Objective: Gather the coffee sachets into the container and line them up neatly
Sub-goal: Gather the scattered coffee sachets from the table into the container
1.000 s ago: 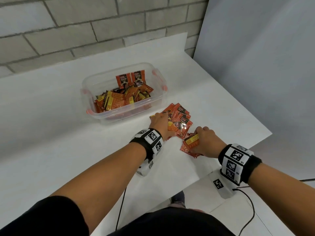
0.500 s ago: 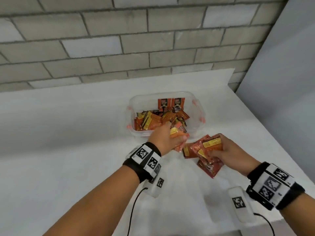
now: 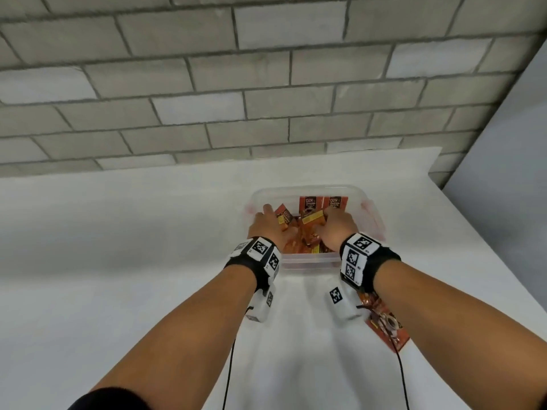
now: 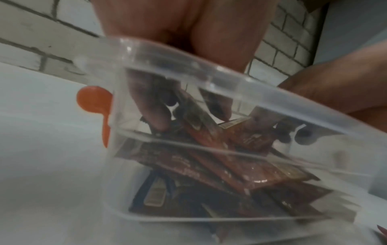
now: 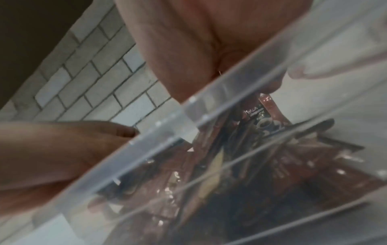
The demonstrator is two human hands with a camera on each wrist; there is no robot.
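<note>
Both hands inside clear container (image 3: 307, 258) on white worktop (image 3: 118, 261). Left hand (image 3: 268, 227) fingers reach down into loose sachet pile (image 3: 307, 235); right hand (image 3: 336, 229) likewise, grip unclear on both. Stray sachet (image 3: 387, 324) lies on worktop under right forearm.

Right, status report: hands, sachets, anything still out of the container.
Both hands in the container, left hand and right hand among the sachets; grip unclear. Pile jumbled, not lined up. Loose sachets on the table under the right forearm.
</note>
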